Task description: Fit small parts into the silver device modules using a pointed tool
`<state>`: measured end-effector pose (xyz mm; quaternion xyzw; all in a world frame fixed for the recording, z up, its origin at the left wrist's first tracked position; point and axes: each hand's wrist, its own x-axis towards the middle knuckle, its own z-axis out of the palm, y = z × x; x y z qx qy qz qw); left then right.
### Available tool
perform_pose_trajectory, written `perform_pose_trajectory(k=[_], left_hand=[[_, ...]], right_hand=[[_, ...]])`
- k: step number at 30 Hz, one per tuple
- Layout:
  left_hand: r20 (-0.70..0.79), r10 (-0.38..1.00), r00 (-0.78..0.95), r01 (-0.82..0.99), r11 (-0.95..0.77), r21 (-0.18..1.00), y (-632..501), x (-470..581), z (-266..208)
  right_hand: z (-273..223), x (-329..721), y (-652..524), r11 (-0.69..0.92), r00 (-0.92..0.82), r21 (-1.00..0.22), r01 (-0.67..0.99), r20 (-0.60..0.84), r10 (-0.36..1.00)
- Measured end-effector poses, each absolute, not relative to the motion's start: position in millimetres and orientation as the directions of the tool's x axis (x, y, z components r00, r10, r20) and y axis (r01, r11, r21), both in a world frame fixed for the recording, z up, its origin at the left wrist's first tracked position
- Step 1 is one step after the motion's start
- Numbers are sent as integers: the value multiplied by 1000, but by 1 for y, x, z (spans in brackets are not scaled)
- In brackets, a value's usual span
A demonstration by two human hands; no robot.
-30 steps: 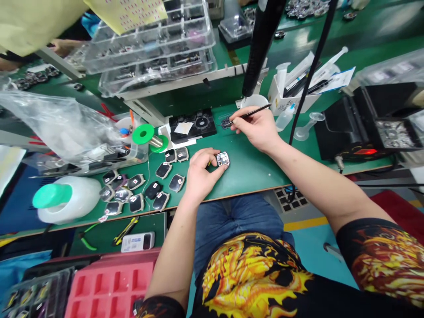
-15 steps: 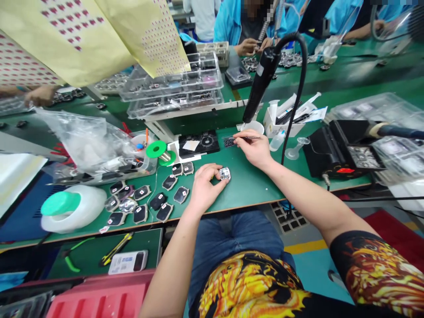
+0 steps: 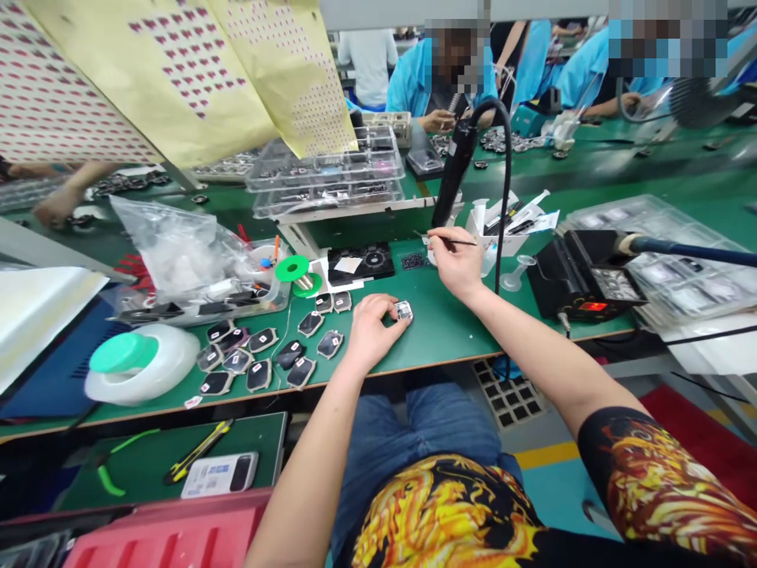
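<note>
My left hand point(image 3: 374, 327) is closed on a small watch case point(image 3: 403, 311), its pale inner parts facing up, low over the near part of the green bench. My right hand point(image 3: 455, 262) pinches thin dark tweezers point(image 3: 467, 242), whose tips point left; whether they grip anything is too small to tell. Just below and left of those tips lies a small clear tray of tiny black parts point(image 3: 413, 260). Several watch cases with dark screens point(image 3: 260, 340) are spread on the bench left of my left hand.
A black fixture point(image 3: 378, 259) and a green solder spool point(image 3: 294, 270) stand behind my left hand. A black hose-fed tool point(image 3: 454, 170) hangs beyond my right hand. To the right is a soldering station point(image 3: 583, 276); at left, a white bottle point(image 3: 145, 371). Co-workers sit opposite.
My right hand with the tweezers has lifted away from the tray of black parts, slightly up and to the right. My left hand still holds the watch case. The camera view has shifted.
</note>
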<state>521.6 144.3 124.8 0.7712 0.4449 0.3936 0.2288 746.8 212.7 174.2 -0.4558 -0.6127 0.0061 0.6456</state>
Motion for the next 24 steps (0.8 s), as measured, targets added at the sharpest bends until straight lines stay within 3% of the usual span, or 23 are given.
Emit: perform_pose_trajectory(k=[9, 17, 24], left_hand=[[406, 862, 304, 513, -507, 693, 146, 521, 123], [391, 866, 311, 531, -499, 684, 145, 522, 125], [378, 868, 323, 554, -497, 668, 145, 522, 126]], right_hand=[[191, 727, 251, 590, 304, -562, 580, 821, 483], [183, 721, 270, 494, 374, -651, 576, 747, 549], [179, 726, 277, 428, 361, -604, 672, 772, 523]])
